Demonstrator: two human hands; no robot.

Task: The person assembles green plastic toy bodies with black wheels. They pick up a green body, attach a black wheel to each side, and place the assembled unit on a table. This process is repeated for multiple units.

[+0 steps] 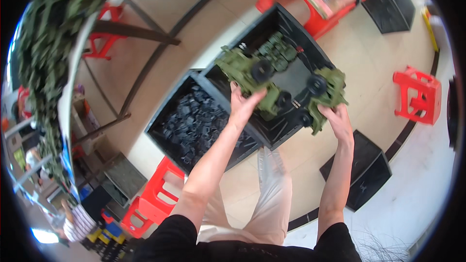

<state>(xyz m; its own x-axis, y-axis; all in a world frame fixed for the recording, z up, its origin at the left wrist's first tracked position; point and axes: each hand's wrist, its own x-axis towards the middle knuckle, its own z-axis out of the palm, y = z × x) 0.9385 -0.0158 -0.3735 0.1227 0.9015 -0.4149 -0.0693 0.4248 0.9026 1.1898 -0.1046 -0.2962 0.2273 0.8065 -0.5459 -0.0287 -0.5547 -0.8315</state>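
My left hand (244,105) is closed on an olive-green toy truck (239,68) with black wheels, held over the black crate (314,41). Whether it is one truck or two close together I cannot tell. On the right, my right hand (339,120) grips another green toy truck (335,86), tilted with its black wheels toward the left, over the crate's right rim. Several green toy pieces (276,53) lie grouped in the far part of that crate. Both hands' fingertips are partly hidden behind the trucks.
A second crate (156,120) full of small black parts (191,121) adjoins on the left. Red stools stand at left (154,196), far (321,25) and right (418,94). Black crates (359,172) rest on the floor. Green toys (46,63) heap the table at far left.
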